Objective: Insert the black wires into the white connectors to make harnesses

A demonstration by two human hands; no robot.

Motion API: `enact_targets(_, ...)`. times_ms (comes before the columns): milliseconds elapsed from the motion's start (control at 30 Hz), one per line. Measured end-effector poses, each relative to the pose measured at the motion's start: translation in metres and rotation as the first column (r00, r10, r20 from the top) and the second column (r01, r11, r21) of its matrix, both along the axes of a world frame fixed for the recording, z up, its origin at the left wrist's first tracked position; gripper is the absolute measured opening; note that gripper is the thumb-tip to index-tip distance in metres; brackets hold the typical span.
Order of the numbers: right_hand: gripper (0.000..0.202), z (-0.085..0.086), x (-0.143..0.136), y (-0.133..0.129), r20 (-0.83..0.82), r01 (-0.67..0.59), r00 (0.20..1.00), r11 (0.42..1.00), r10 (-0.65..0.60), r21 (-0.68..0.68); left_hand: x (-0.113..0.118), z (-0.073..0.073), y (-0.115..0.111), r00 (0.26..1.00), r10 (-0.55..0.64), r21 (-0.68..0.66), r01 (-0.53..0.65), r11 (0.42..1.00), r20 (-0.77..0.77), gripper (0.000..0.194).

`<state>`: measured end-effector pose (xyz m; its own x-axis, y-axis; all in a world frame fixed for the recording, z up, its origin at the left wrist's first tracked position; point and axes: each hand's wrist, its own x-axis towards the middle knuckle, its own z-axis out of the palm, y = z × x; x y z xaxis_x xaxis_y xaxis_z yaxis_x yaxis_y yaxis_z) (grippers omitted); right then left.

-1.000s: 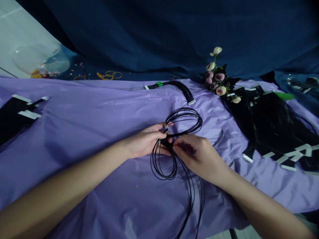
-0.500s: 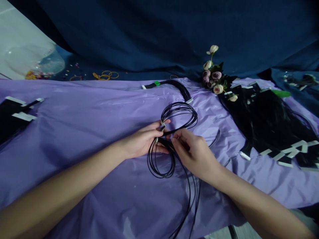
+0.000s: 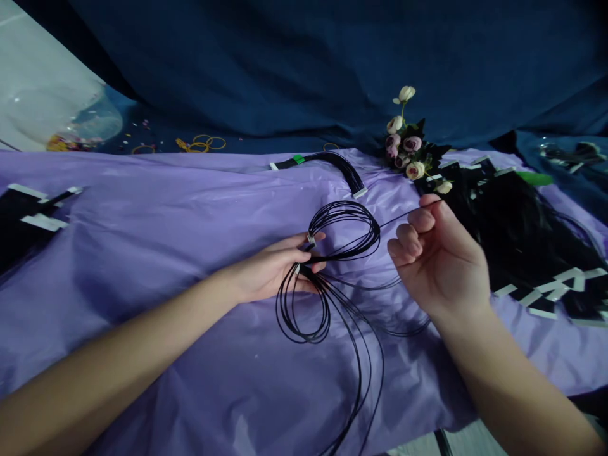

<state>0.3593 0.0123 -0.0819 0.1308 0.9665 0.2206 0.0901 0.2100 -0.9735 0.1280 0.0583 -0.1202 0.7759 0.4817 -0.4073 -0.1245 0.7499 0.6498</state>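
A bundle of thin black wires (image 3: 368, 237), looped above and below the fingers, is pinched in my left hand (image 3: 270, 269). Two small white connectors (image 3: 311, 240) show at its fingertips. My right hand (image 3: 439, 253), raised to the right, is closed on a single black wire (image 3: 399, 217) that runs taut from the upper loop. Loose wire ends (image 3: 358, 373) trail from the bundle down over the front of the purple cloth (image 3: 190, 215). Behind the loops lies a short black wire harness (image 3: 335, 161) with white end connectors and a green tag.
To the right lies a large pile of black wire harnesses (image 3: 513, 228) with white connectors, and artificial flowers (image 3: 406, 144) stand at its back corner. More black harnesses (image 3: 28, 215) lie at the left edge. Yellow rubber bands (image 3: 202, 144) rest along the dark blue curtain (image 3: 285, 69).
My right hand has moved up and right, away from the left hand, drawing one wire out straight. My left hand keeps its hold on the bundle, nearly still.
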Motion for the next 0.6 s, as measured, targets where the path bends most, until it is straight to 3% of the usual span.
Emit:
enact_targets(167,0.026,-0.001,-0.010,0.000,-0.038,0.073,0.997,0.993,-0.070,0.092,0.001,0.001,-0.001,1.000,0.001,-0.011,-0.001,1.000,0.005,0.041)
enact_targets(233,0.029,0.002,-0.013,0.000,-0.052,0.033,0.998,0.993,-0.027,0.113,0.001,0.001,-0.001,1.000,0.013,-0.019,-0.013,1.000,-0.011,0.041)
enact_targets(333,0.024,0.002,-0.014,-0.003,-0.166,-0.070,0.983,0.997,0.076,0.042,0.001,0.002,-0.001,0.999,0.040,-0.038,-0.041,0.998,-0.034,0.042)
enact_targets(400,0.021,-0.001,-0.014,-0.006,-0.165,-0.059,0.984,0.998,0.061,0.019,0.002,0.002,-0.001,0.998,0.043,-0.039,-0.044,0.998,-0.040,0.042)
enact_targets(500,0.010,-0.007,-0.017,-0.010,0.193,0.041,0.979,0.986,-0.072,0.162,0.002,0.002,-0.002,0.998,0.039,-0.017,-0.040,0.999,-0.051,0.039)
enact_targets(600,0.005,-0.013,-0.023,-0.011,0.597,-0.084,0.792,0.945,-0.129,0.316,0.003,0.002,-0.002,1.000,0.013,0.019,-0.012,1.000,-0.029,0.032)
